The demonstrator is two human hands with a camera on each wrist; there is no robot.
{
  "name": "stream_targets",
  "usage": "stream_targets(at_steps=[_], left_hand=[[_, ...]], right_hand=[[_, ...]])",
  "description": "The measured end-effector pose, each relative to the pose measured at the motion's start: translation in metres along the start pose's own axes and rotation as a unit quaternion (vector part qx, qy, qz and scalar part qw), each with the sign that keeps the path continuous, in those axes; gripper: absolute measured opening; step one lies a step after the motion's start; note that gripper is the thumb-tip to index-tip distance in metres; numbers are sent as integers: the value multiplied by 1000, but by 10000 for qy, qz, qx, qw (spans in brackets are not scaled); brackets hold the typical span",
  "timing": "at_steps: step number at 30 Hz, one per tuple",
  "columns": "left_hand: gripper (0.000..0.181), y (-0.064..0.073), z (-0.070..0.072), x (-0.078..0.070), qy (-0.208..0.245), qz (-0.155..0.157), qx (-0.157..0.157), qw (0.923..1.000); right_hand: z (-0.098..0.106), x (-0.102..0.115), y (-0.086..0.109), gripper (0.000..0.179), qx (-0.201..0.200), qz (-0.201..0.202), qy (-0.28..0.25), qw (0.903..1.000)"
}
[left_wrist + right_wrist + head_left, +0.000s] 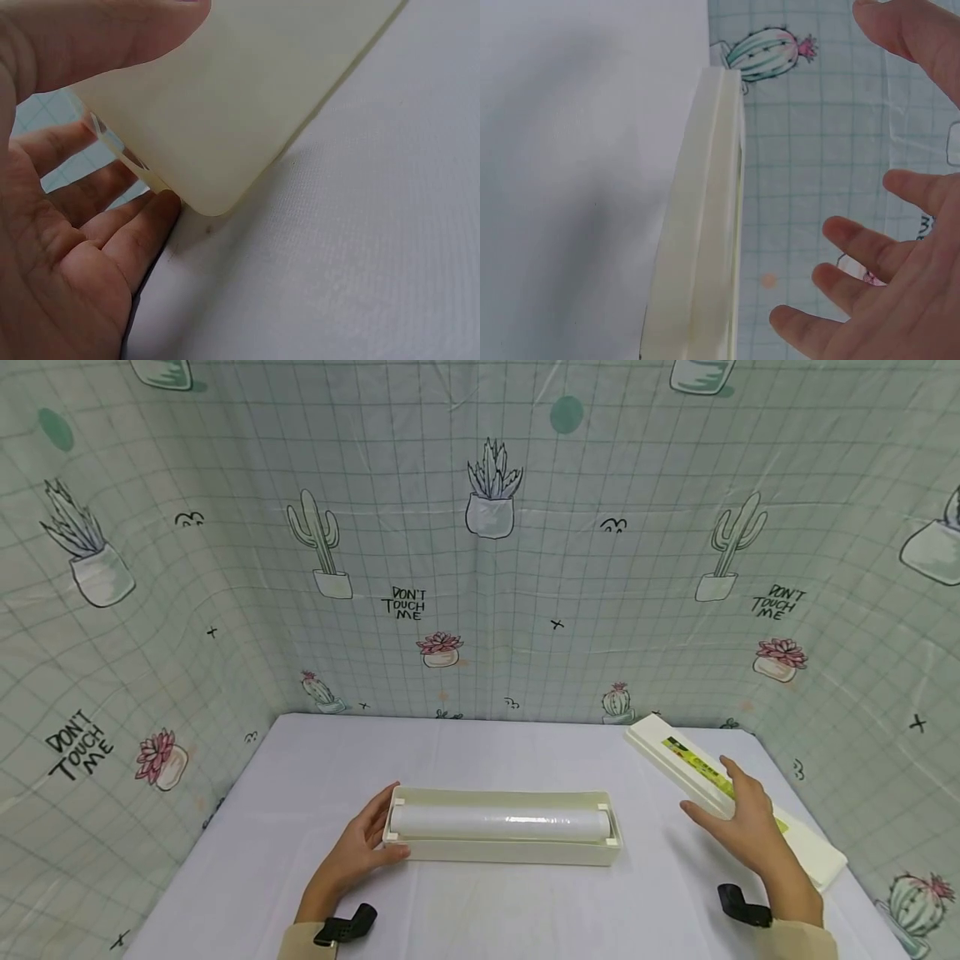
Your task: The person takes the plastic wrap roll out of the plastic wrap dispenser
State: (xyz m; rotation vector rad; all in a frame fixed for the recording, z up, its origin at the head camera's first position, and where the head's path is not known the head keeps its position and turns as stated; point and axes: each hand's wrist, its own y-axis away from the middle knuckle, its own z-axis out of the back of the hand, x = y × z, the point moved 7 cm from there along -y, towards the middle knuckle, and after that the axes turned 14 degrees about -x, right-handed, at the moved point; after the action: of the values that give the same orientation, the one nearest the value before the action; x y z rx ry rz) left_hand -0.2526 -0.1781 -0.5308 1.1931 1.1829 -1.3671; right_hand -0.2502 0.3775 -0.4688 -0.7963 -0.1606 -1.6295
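A long cream cling film dispenser box lies lidless on the table, with a roll of clear film inside it. My left hand holds the box's left end, thumb on the front wall and fingers round the end. In the left wrist view, the thumb crosses the box's smooth side. At the right lies the long cream lid, slanted, with a yellow-green label. Over the lid is my right hand, fingers spread and holding nothing; the right wrist view shows them apart from the lid.
A white cloth covers the table. Patterned grid fabric with printed cacti stands behind the table and along both sides. The lid's near end lies by the table's right edge. Black straps are on both wrists.
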Motion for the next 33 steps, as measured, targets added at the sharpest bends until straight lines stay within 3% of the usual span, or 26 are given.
stream_targets(at_steps=[10, 18, 33], left_hand=[[102, -2, 0, 2, -30, -40, -9, 10000], [103, -3, 1, 3, -105, 25, -58, 9999], [99, -2, -1, -1, -170, -127, -32, 9998]], right_hand=[[-6, 16, 0, 110, 234, 202, -85, 9995], [-4, 23, 2, 110, 83, 289, -91, 9995], [-14, 47, 6, 106, 260, 569, -299, 9976]])
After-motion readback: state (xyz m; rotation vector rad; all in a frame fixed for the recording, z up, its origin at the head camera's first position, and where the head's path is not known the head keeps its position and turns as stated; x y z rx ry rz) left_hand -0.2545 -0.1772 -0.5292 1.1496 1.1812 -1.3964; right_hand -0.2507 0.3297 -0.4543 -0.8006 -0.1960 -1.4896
